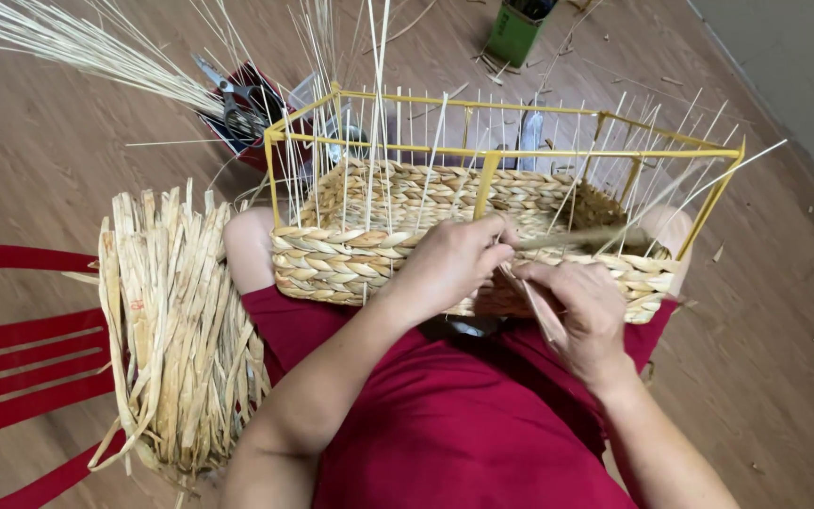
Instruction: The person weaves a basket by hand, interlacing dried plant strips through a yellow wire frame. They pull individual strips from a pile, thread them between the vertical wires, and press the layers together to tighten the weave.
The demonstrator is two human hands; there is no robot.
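A: Biggest thing first?
B: Wooden floor (pixel 40 141), under everything. Then the half-woven basket (pixel 388 236) on a yellow wire frame (pixel 511 153), resting on the lap in red cloth, thin pale stakes rising from its walls.

A: Beside the basket?
B: Left of it, a thick bundle of dried flat straw (pixel 176 330), lying over a red chair (pixel 21 377). Behind the basket, scissors (pixel 237 104) in a red box; farther back, a green container (pixel 515 33).

A: Hands?
B: Left hand (pixel 449 264) at the basket's near wall, grip pinched shut on the straw strand (pixel 577 238). Right hand (pixel 581 311) just beside it, against the same wall, fingers closed on that strand's lower end.
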